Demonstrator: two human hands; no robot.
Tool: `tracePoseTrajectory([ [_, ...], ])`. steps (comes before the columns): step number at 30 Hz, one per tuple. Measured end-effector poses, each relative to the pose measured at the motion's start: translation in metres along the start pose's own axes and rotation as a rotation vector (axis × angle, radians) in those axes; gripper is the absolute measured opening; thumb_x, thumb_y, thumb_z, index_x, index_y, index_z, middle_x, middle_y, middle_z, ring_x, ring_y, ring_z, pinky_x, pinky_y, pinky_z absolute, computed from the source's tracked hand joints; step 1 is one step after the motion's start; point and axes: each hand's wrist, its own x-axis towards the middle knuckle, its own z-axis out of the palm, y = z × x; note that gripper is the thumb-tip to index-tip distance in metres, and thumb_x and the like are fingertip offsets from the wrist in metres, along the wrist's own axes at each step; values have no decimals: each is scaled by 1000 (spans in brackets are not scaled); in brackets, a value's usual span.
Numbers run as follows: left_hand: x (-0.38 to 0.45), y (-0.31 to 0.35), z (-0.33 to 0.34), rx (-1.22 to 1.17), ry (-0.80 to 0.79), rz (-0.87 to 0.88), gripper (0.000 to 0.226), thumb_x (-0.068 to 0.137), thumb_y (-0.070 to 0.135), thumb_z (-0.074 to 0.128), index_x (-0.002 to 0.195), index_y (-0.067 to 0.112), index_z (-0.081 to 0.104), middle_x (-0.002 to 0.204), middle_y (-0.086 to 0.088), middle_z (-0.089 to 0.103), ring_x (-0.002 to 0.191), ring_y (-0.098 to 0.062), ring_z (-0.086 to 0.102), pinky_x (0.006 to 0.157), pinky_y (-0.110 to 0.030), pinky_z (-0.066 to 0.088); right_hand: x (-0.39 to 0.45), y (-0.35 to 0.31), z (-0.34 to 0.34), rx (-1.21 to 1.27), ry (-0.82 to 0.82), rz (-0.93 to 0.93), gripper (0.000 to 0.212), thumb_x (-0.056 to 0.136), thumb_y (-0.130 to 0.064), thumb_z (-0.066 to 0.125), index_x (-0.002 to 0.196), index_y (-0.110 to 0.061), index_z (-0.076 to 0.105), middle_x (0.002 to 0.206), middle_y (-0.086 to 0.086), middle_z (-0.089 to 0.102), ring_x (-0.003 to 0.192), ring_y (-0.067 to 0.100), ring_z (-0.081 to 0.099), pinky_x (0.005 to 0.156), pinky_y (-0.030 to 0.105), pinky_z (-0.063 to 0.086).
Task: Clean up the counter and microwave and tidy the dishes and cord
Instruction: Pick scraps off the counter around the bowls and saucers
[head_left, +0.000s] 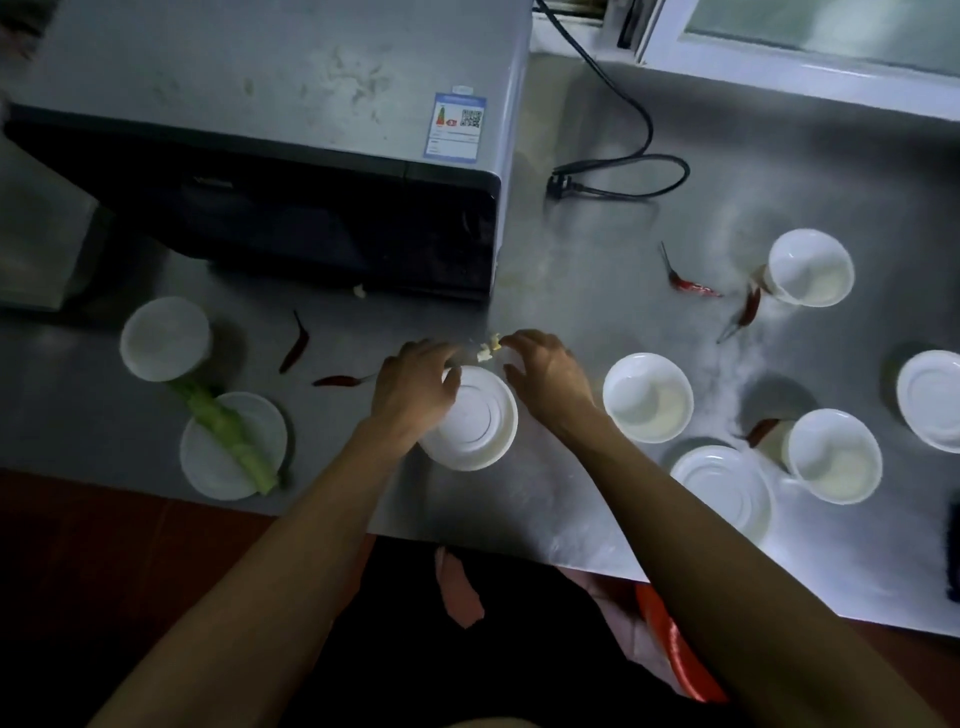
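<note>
My left hand (413, 384) grips the far left rim of a white plate (475, 423) near the counter's front edge. Just beyond the plate's far right rim, my right hand (545, 374) hovers with curled fingers next to pale food scraps (488, 348). It holds nothing that I can see. The grey microwave (291, 130) stands at the back left with its dark door shut. Its black cord (623, 171) lies loose on the counter, and the plug (561, 184) rests beside the microwave.
White bowls (647, 397) (810, 267) (834, 457) (163, 338) and plates (722, 488) (930, 397) are scattered over the steel counter (597, 249). A green stalk (228, 439) lies across the left plate (208, 467). Red chillies (296, 345) (691, 283) lie about. An orange bin (675, 644) sits below the edge.
</note>
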Motion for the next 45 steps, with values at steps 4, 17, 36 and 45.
tracePoseTrajectory([
  [4, 16, -9, 1, -22, -30, 13, 19, 96, 30, 48, 106, 31, 64, 110, 9, 66, 97, -15, 59, 87, -39, 51, 14, -7, 8, -23, 21, -1, 31, 94, -16, 65, 125, -17, 66, 132, 5, 61, 115, 29, 58, 98, 41, 47],
  [17, 49, -50, 2, -8, 0, 42, 25, 99, 30, 45, 116, 27, 64, 123, 8, 61, 115, -19, 50, 86, -33, 36, 50, -29, 31, -54, -53, 49, 30, 94, -14, 66, 124, -12, 68, 125, 14, 55, 111, 31, 56, 93, 39, 50],
  [36, 61, -119, -23, 52, 141, -28, 38, 96, 25, 50, 132, 18, 60, 147, -2, 49, 137, -25, 37, 105, -49, 33, 42, -86, 49, 138, 95, 89, 20, 94, 0, 55, 104, -2, 72, 109, 18, 61, 90, 36, 62, 81, 43, 52],
  [45, 60, -132, -31, 54, 147, -16, 49, 91, 21, 51, 139, 17, 54, 141, -3, 50, 132, -26, 39, 102, -49, 36, 38, -114, 62, 220, 174, 99, 19, 90, 5, 60, 97, -2, 76, 101, 20, 65, 83, 38, 66, 75, 45, 57],
])
